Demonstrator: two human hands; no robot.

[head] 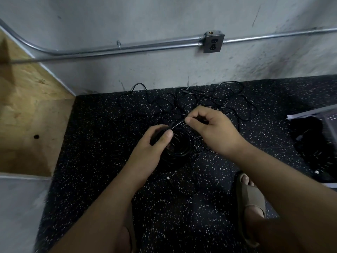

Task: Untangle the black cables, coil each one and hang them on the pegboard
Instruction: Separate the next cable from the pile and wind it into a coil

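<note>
In the head view, at frame centre, my left hand curls round the coil of black cable, thumb clamping the loops so they don't spring apart. My right hand pinches the loose strand just above it, keeping it taut, I judge, to lay the next turn. The tangle of cables sprawls on the speckled mat at upper centre, near the wall.

Black speckled rubber floor, loose tangle of black cables along its back edge, wound coil of cable at its middle, white-tipped plug end just in front, sandalled foot near the front right, perforated panel and dark cable heap at the right edge
</note>
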